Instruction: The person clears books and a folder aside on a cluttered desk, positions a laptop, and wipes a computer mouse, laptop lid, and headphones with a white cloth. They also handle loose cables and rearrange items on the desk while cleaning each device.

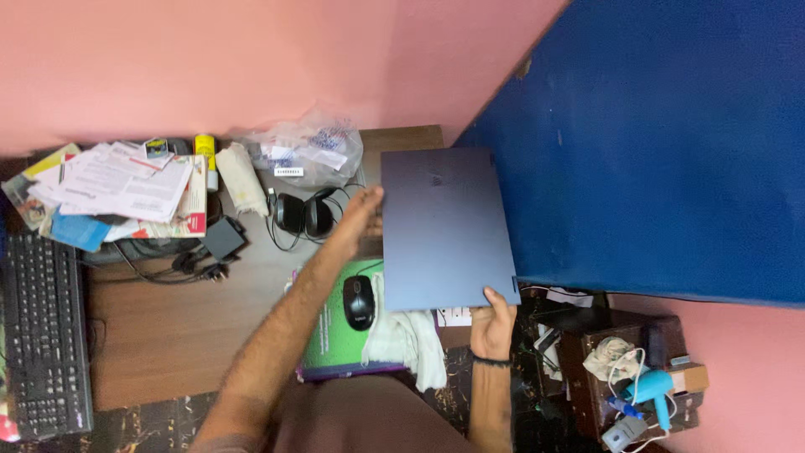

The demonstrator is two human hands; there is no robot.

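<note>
I observe a closed, flat, slate-blue laptop (443, 228) held above the right end of the brown wooden desk (168, 327), near the blue wall (654, 143). My left hand (359, 220) lies against its left edge, fingers extended and blurred; whether it grips I cannot tell. My right hand (493, 323), wearing a dark wristband, pinches the near right corner, thumb on top. Below the laptop lie a black computer mouse (358, 302) on a green pad (335, 340) and a white cloth (407, 340). Black headphones (303, 215) sit just left of my left hand.
</note>
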